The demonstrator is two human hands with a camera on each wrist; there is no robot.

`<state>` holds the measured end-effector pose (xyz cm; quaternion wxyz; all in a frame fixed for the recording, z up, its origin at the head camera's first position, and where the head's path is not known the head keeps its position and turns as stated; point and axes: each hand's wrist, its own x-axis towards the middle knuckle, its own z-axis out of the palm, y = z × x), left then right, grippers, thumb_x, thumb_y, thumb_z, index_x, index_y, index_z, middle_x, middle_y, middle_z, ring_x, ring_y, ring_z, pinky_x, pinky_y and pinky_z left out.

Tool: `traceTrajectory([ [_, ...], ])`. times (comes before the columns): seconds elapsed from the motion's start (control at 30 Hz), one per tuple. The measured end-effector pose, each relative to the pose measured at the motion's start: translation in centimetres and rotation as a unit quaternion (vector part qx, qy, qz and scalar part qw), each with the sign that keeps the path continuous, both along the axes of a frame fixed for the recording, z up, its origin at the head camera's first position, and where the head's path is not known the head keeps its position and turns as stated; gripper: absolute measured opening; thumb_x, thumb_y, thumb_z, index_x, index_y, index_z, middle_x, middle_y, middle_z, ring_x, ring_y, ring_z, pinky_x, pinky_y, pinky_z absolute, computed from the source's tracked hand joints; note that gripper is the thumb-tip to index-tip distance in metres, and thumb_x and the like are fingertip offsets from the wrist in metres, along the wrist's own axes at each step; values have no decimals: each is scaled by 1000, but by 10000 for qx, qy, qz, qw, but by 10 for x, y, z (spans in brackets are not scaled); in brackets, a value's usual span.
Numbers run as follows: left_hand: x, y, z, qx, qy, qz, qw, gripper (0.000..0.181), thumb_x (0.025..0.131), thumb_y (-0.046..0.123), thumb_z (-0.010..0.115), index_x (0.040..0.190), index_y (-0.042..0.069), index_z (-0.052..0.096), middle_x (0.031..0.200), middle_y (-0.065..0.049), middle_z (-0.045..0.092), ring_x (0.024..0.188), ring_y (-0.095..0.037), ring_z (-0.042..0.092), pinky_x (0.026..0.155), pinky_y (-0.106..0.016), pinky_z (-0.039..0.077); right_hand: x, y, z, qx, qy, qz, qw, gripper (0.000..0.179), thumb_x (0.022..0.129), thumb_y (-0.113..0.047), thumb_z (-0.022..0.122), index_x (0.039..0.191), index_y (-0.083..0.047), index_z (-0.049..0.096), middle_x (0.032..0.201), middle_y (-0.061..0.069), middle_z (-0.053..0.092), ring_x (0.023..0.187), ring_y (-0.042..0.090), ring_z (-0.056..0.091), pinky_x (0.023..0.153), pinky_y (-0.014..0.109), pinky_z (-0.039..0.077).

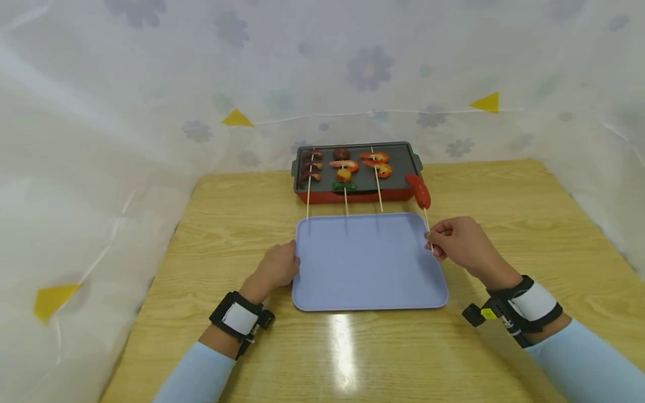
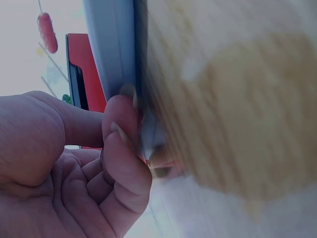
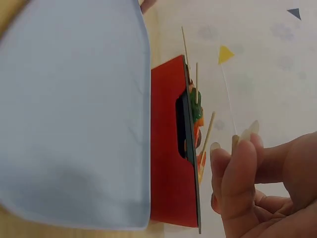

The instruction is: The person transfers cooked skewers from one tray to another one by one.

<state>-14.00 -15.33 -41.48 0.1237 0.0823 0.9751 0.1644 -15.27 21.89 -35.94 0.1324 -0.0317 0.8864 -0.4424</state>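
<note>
My right hand [image 1: 459,243] pinches the sausage skewer [image 1: 422,195] between its fingers, near the grill [image 1: 363,196]; left hand [image 1: 276,266] grips the tray's edge [image 1: 297,246]. I judge skewer light, stiff, sausage slick; best held by its stick [image 1: 426,219].

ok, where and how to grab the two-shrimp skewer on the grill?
Probably pinch the bare stick near its end, from the near side: it's thin and juts past the front edge of the grill, clear of both shrimps.

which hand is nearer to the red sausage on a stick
Right: the right hand pinches the stick below the red sausage. The left hand is farther off, at the left edge of the tray.
</note>
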Motion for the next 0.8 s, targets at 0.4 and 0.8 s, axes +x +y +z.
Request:
traceTrajectory([
  [0.4, 1, 0, 0, -40, -21, 53, 10000, 31, 95, 11, 52, 117, -10, 58, 86, -17, 64, 70, -24, 57, 62, -38, 51, 44, 4, -24, 94, -169, -19, 9998, 25, 96, -19, 58, 92, 5, 65, 67, 7, 64, 59, 14, 58, 55, 27, 53],
  [0.8, 2, 1, 3, 18, -57, 59, 10000, 29, 96, 11, 53, 117, -9, 58, 84, -15, 63, 68, -23, 56, 60, -35, 49, 60, 3, -47, 199, -388, -234, 9988, 23, 95, -16, 56, 92, 5, 65, 62, 4, 60, 57, 15, 58, 49, 25, 47],
])
